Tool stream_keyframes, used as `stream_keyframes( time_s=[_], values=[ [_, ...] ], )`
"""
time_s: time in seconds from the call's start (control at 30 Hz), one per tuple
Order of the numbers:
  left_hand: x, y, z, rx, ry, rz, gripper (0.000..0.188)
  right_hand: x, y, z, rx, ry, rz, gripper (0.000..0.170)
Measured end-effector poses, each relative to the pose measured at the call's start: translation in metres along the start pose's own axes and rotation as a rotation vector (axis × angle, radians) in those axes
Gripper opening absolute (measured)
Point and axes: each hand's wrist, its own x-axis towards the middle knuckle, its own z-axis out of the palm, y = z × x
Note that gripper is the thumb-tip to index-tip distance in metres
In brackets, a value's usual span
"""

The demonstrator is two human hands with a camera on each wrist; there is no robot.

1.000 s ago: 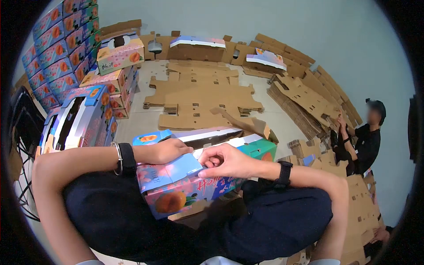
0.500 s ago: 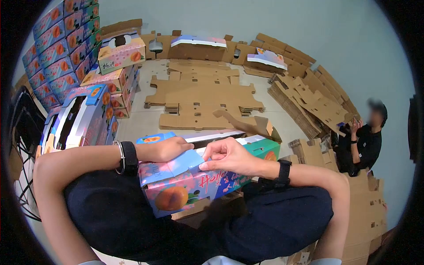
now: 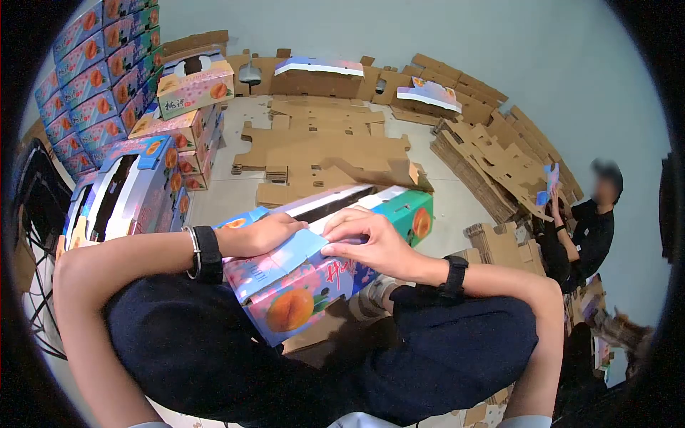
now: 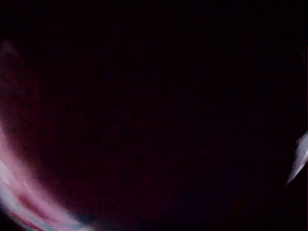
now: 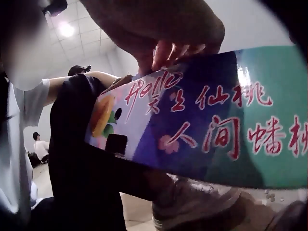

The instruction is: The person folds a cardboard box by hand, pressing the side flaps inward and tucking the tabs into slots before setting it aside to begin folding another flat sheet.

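A printed cardboard fruit box with a peach picture lies tilted across the person's lap in the head view. Its blue end flap is folded over the top, and a long dark slot shows behind. The left hand rests on the top by this flap, its fingertips hidden. With thumb and fingers, the right hand pinches the flap's edge at the box's upper side. The right wrist view shows that hand with fingers bent over the box's printed top edge. The left wrist view is nearly all dark.
Flat cardboard blanks lie on the floor ahead, with more leaning stacks at the right. Finished peach boxes stand piled at the left. Another person sits at the right, holding a printed piece.
The box has turned, its green far end swinging up and left. The right hand has closed its fingers on the flap. The other person has raised a printed piece.
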Motion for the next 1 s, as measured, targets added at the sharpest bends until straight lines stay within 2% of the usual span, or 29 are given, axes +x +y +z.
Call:
stream_keyframes(
  time_s=[0.07, 0.1, 0.17, 0.23, 0.37, 0.47, 0.57, 0.67, 0.77, 0.83, 0.87, 0.93, 1.0],
  values=[
    [0.002, -0.008, 0.002, -0.060, 0.029, -0.001, 0.050, 0.002, -0.001, 0.004, 0.141, 0.019, 0.024, 0.012],
    [0.002, -0.013, 0.002, 0.000, 0.034, 0.057, 0.052, 0.003, -0.004, 0.005, 0.273, -0.008, 0.131, 0.012],
    [0.000, -0.012, -0.001, 0.068, 0.042, 0.107, 0.053, 0.006, -0.002, 0.006, 0.306, -0.018, 0.163, 0.014],
    [0.005, -0.011, -0.002, -0.083, 0.004, -0.089, 0.056, 0.008, 0.003, 0.006, 0.330, -0.039, 0.211, 0.016],
    [0.013, -0.024, -0.001, -0.078, -0.008, -0.061, 0.057, 0.009, 0.000, 0.009, 0.346, -0.020, 0.226, 0.016],
    [0.002, -0.011, -0.003, -0.104, -0.023, -0.041, 0.057, 0.010, -0.005, 0.008, 0.280, -0.016, 0.280, 0.017],
    [0.005, -0.015, 0.001, -0.087, 0.025, -0.030, 0.057, 0.010, -0.009, 0.008, 0.363, 0.002, 0.286, 0.017],
    [0.005, -0.019, 0.002, -0.069, 0.062, -0.014, 0.057, 0.010, -0.006, 0.008, 0.344, -0.024, 0.272, 0.016],
    [0.009, -0.027, 0.003, -0.080, -0.015, 0.076, 0.056, 0.011, -0.009, 0.007, 0.271, -0.035, 0.243, 0.017],
    [0.015, -0.037, 0.009, -0.060, 0.073, 0.178, 0.053, 0.013, -0.013, 0.005, 0.097, -0.029, 0.173, 0.020],
    [0.019, -0.041, 0.008, -0.059, 0.072, 0.179, 0.053, 0.014, -0.016, 0.004, 0.096, -0.028, 0.173, 0.020],
    [0.025, -0.041, 0.006, -0.144, -0.089, 0.154, 0.051, 0.014, -0.020, 0.000, 0.000, -0.085, 0.189, 0.013],
    [0.026, -0.038, 0.004, -0.179, -0.151, 0.129, 0.051, 0.014, -0.021, 0.000, -0.005, -0.079, 0.183, 0.014]
  ],
)
